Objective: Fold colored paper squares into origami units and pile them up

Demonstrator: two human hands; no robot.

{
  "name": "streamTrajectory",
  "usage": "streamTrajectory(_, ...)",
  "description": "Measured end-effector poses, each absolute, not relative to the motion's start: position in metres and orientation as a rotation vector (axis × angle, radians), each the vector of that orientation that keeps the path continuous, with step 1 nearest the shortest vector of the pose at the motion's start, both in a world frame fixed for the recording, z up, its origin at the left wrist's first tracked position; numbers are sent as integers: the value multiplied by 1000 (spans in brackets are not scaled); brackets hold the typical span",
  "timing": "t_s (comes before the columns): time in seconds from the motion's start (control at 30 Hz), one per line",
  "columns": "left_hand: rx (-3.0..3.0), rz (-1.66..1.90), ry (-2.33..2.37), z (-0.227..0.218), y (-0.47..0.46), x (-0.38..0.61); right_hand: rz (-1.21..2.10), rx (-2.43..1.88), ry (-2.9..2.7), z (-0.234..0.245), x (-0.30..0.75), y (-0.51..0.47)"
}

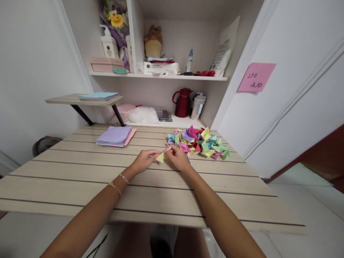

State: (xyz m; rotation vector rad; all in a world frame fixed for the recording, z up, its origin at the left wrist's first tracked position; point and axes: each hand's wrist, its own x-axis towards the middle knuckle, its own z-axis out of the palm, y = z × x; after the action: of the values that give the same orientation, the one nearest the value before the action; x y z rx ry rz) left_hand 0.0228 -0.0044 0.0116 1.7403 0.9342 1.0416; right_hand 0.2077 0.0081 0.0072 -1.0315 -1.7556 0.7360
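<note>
Forearms: stretched inward over the bench, likely angled so as to meet at one small thing.
Raised shelf: carrying blue-topped sheets, perhaps put up there to spare bench room.
Purple-topped stack: lying flat on the bench near the raised shelf, presumably for easy reach.
Left hand: pinching one side of the yellow paper, probably to steady it.
Yellow paper: held between both hands, partly covered by fingers; contact with the bench impossible to tell.
Right hand: gripping the other side with thumb and fingers, apparently for control of the edge.
Folded pieces: heaped just beyond the right hand, probably gathered aside to leave working space.
</note>
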Motion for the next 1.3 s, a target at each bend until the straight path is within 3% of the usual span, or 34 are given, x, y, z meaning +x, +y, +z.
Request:
streamTrajectory(0.7, 2015, 1165, 1092, 11, -1, 18, 703, -1063, -1849, 10, 206, 4)
streamTrajectory(1.3, 2230, 1071, 1096, 17, -6, 16, 652, -1055, -1888, 11, 205, 1)
